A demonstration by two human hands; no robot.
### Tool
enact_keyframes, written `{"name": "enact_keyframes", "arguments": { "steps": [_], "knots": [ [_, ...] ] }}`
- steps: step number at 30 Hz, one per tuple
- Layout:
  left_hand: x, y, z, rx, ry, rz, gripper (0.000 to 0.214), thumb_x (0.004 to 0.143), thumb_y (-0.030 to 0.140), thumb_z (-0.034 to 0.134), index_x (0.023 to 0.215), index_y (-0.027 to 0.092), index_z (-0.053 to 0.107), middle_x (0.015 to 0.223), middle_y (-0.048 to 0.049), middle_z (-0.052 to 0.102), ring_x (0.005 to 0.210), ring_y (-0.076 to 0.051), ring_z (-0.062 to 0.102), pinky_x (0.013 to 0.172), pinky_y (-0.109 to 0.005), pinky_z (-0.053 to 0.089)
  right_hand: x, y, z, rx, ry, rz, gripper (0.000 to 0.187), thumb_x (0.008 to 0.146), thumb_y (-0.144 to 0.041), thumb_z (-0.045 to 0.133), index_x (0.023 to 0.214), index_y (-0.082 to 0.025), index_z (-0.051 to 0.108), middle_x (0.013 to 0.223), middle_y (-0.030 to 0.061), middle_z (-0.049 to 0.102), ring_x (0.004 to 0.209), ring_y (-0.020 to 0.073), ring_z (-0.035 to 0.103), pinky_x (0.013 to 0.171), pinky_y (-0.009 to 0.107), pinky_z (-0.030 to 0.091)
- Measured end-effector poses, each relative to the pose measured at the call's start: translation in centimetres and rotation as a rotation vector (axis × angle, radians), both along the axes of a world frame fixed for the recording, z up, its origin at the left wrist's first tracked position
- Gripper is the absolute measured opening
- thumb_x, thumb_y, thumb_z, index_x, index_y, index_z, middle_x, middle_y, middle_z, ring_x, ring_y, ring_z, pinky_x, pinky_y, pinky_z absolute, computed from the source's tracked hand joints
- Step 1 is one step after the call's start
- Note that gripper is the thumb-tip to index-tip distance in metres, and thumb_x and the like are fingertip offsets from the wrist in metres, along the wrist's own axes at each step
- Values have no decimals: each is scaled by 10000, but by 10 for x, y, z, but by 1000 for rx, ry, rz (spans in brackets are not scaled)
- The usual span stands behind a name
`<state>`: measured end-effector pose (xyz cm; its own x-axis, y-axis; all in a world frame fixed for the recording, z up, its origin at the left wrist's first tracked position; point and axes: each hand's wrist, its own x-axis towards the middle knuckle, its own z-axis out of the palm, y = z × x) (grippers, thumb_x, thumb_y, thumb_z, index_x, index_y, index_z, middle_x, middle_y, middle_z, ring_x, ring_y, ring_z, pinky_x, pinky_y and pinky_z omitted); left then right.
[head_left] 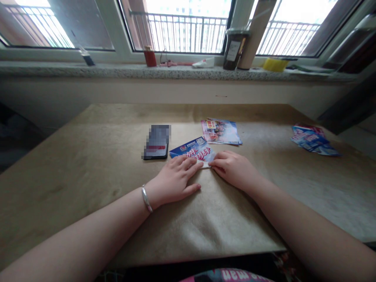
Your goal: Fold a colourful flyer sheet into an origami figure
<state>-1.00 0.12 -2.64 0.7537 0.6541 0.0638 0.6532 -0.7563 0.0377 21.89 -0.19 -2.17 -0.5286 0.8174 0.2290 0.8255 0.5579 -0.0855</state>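
Note:
A blue printed leaflet (192,148) with a QR code lies on the table, its near edge folded into a white strip. My left hand (176,176) rests flat over its near left part, fingers stretched out and thumb apart, a silver bangle at the wrist. At the leaflet's near right corner, the curled fingers of my right hand (232,168) pinch the paper. Just behind the leaflet is a stack of similar printed sheets (221,131). To the left lies a dark flat phone-like object (158,141), partly blurred out.
The tan-covered table (88,168) reaches back to the wall. Several blue folded paper pieces (313,139) lie at its right. On the stone windowsill (123,71) stand a red container (150,57), a dark lidded jar (234,49), a yellow object (275,64) and a small ink-like bottle (87,57).

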Motion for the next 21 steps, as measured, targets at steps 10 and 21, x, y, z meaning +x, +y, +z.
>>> {"name": "enact_keyframes", "arguments": {
  "steps": [10,21],
  "knots": [
    [-1,1,0,18,-24,-38,585,905,531,427,1430,293,327,1371,-54,448,1248,-293,372,1071,-452,277,0,1,1,9,-24,3,195,889,-212,519,891,-223,714,827,31,656,797,167,580,678,271,402],
    [-1,2,-1,13,-31,-42,557,904,536,428,1410,316,352,1361,-55,448,1250,-294,364,1062,-461,272,6,1,-1,26,4,130,225,896,-196,498,932,-231,718,944,44,683,886,177,578,736,283,444]
  ]
}}
